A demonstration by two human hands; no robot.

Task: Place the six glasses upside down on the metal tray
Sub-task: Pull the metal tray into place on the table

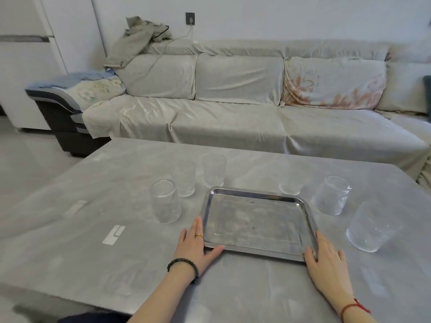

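Observation:
An empty metal tray (256, 223) lies on the grey table. My left hand (198, 243) rests flat against its near left corner, fingers apart. My right hand (326, 259) lies against its near right corner, also flat. Three clear glasses stand upright left of the tray: the nearest (165, 201), one behind it (184, 178) and the farthest (214, 170). Three more stand upright on the right: a small-looking far one (291, 183), a ribbed one (332, 195) and the nearest (368, 227). Neither hand holds a glass.
The grey table (93, 229) carries white tape marks (113, 234) at the left. A long covered sofa (233, 108) runs behind the table's far edge. A white cabinet (28, 61) stands at the far left.

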